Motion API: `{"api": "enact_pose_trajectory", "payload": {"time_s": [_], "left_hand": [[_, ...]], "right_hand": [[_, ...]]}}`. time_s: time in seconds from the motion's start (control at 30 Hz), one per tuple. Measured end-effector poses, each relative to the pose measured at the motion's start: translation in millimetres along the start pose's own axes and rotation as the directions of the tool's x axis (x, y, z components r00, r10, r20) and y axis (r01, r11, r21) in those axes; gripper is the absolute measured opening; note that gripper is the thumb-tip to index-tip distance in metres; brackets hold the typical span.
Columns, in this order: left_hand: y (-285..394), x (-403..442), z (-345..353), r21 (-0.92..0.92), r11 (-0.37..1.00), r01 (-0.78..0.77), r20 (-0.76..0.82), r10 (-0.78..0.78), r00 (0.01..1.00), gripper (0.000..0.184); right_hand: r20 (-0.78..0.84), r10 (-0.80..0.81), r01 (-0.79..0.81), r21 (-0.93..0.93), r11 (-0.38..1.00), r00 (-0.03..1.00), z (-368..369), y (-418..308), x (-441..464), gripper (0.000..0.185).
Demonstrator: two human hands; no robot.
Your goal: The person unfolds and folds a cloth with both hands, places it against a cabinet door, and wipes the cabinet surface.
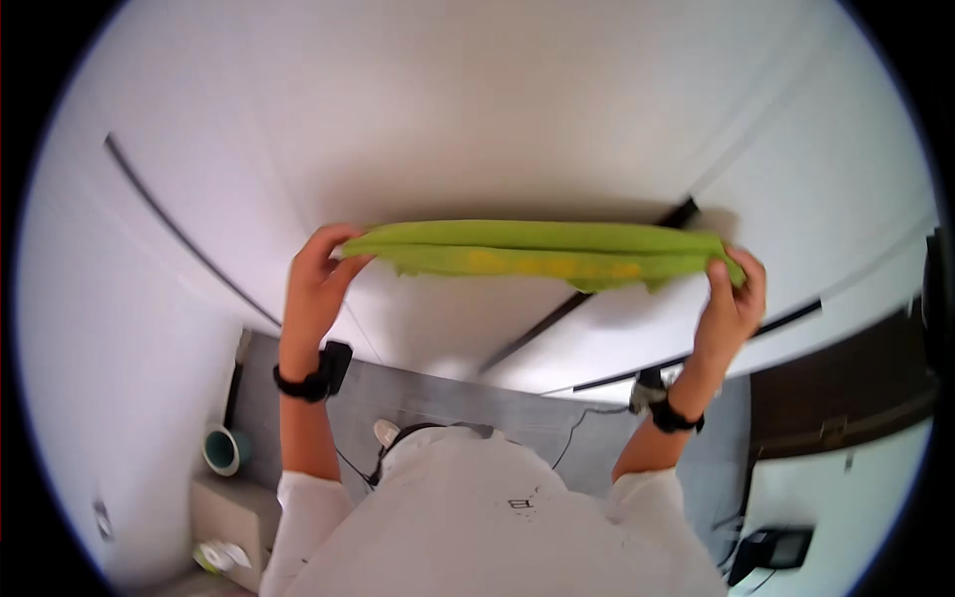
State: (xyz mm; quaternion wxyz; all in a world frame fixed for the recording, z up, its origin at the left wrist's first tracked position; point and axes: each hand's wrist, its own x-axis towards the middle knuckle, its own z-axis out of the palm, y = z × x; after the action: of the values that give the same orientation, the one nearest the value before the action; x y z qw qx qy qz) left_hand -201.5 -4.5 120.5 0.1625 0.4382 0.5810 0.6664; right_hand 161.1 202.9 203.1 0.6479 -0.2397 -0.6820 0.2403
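A green cloth point(537, 237) with a patch of yellow-orange marks is stretched sideways in front of a tall white surface point(497, 119). My left hand point(318, 279) pinches its left end between thumb and fingers. At the opposite end, my right hand point(732, 298) grips the cloth with the thumb in front and the fingers behind. The cloth's lower edge hangs slightly ragged. Whether the cloth touches the white surface, I cannot tell. Black bands with small devices circle both wrists.
Long black strips point(189, 239) run along the white surface. On the grey floor point(388, 390) stands a teal round bin point(224, 451) at the left, near a beige box-like piece point(224, 502). A cable point(569, 438) trails below. A dark brown panel point(836, 383) and a black device point(781, 549) are at the right.
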Motion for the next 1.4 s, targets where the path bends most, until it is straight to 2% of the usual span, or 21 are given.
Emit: {"api": "enact_pose_trajectory", "payload": {"time_s": [0.07, 0.1, 0.17, 0.23, 0.3, 0.37, 0.43, 0.5, 0.63, 0.7, 0.77, 0.83, 0.9, 0.97, 1.0, 1.03, 1.13, 1.17, 1.23, 1.33, 1.4], "left_hand": [[3.0, -1.0, 4.2, 0.233, 0.96, -0.155, -0.068, 0.175, 0.982, 0.026], [7.6, -2.2, 7.6, 0.334, 0.919, -0.21, -0.11, 0.259, 0.96, 0.027], [0.4, -5.7, 3.5, 0.265, 0.938, -0.225, -0.108, 0.26, 0.959, 0.026], [-7.8, -7.7, 12.6, 0.081, 0.988, -0.134, -0.075, 0.141, 0.987, 0.026], [-16.1, -12.9, 12.7, -0.034, 0.995, -0.093, -0.093, 0.09, 0.992, 0.02], [-17.1, -24.3, 23.7, -0.331, 0.913, 0.239, 0.032, -0.242, 0.97, 0.014], [-35.6, -37.0, 23.2, -0.328, 0.912, 0.247, -0.018, -0.267, 0.963, 0.014], [-32.6, -59.4, 27.6, -0.55, 0.806, 0.218, -0.033, -0.282, 0.959, 0.015], [-4.2, -101.3, 10.3, -0.742, 0.646, 0.182, -0.074, -0.348, 0.935, 0.017], [-19.3, -107.3, 5.4, -0.655, 0.745, 0.128, -0.219, -0.35, 0.911, 0.019], [11.2, -97.9, -13.5, -0.609, 0.787, 0.102, -0.34, -0.375, 0.863, 0.022], [26.0, -78.6, -26.0, -0.551, 0.832, -0.068, -0.447, -0.226, 0.866, 0.022], [49.9, -51.6, -50.1, -0.357, 0.924, -0.139, -0.59, -0.108, 0.8, 0.02], [91.7, -17.0, -65.9, -0.24, 0.952, -0.19, -0.652, -0.013, 0.758, 0.019], [94.5, 6.1, -74.3, -0.048, 0.977, -0.209, -0.675, 0.123, 0.728, 0.02], [129.9, 21.0, -70.7, -0.004, 0.943, -0.333, -0.672, 0.244, 0.699, 0.022], [209.8, 47.7, -59.0, 0.221, 0.92, -0.322, -0.691, 0.381, 0.614, 0.022], [253.3, 43.9, -62.7, 0.155, 0.934, -0.321, -0.712, 0.331, 0.62, 0.022], [286.0, 52.6, -64.4, 0.336, 0.882, -0.33, -0.696, 0.468, 0.544, 0.023], [326.9, 70.3, -59.3, 0.418, 0.861, -0.289, -0.599, 0.5, 0.625, 0.024], [334.2, 85.2, -52.4, 0.362, 0.853, -0.376, -0.555, 0.522, 0.648, 0.021]], "right_hand": [[0.005, -0.087, 0.087, -0.016, 0.996, 0.996, 7.1, 2.6, 0.4, 0.018], [-0.049, -0.156, 0.144, -0.185, 0.972, 0.987, 22.3, -5.2, 0.3, 0.016], [-0.147, -0.032, 0.007, -0.171, 0.985, 0.989, 48.5, -15.6, -2.8, 0.017], [-0.261, -0.021, -0.049, -0.259, 0.965, 0.965, 52.8, -10.6, 2.9, 0.018], [-0.295, -0.183, 0.061, -0.38, 0.923, 0.938, 68.0, -12.9, -2.3, 0.018], [-0.317, -0.079, 0.0, -0.242, 0.97, 0.945, 78.1, -11.1, -5.7, 0.021], [-0.217, -0.02, -0.021, -0.185, 0.983, 0.976, 96.2, -12.3, -7.6, 0.024], [-0.129, 0.005, -0.023, -0.14, 0.99, 0.992, 100.9, -21.2, -5.3, 0.028], [-0.126, -0.195, 0.161, -0.239, 0.958, 0.973, 106.2, -43.6, -10.8, 0.023], [-0.183, -0.265, 0.223, -0.221, 0.949, 0.947, 111.2, -50.9, -11.4, 0.021], [-0.043, -0.399, 0.397, -0.059, 0.916, 0.916, 116.4, -60.0, -11.0, 0.016], [-0.041, -0.452, 0.451, -0.039, 0.892, 0.891, 118.0, -81.6, -3.9, 0.015], [0.032, -0.594, 0.591, -0.154, 0.792, 0.804, 121.0, -96.0, -11.1, 0.019], [-0.011, -0.56, 0.555, -0.115, 0.824, 0.828, 118.1, -102.4, -6.1, 0.021], [-0.029, -0.542, 0.539, -0.076, 0.839, 0.84, 115.2, -103.3, -3.8, 0.023], [-0.048, -0.517, 0.512, -0.083, 0.855, 0.855, 113.0, -107.8, -2.7, 0.023], [-0.207, -0.543, 0.526, -0.134, 0.84, 0.814, 101.5, -128.4, 0.1, 0.025], [-0.224, -0.521, 0.502, -0.139, 0.853, 0.823, 99.1, -149.8, -0.8, 0.025], [-0.252, -0.582, 0.547, -0.199, 0.813, 0.773, 96.0, -168.6, -0.1, 0.024], [-0.347, -0.593, 0.546, -0.231, 0.805, 0.727, 83.0, -194.3, 11.4, 0.022], [-0.453, -0.555, 0.523, -0.207, 0.827, 0.698, 89.0, -192.2, 19.1, 0.021]]}}
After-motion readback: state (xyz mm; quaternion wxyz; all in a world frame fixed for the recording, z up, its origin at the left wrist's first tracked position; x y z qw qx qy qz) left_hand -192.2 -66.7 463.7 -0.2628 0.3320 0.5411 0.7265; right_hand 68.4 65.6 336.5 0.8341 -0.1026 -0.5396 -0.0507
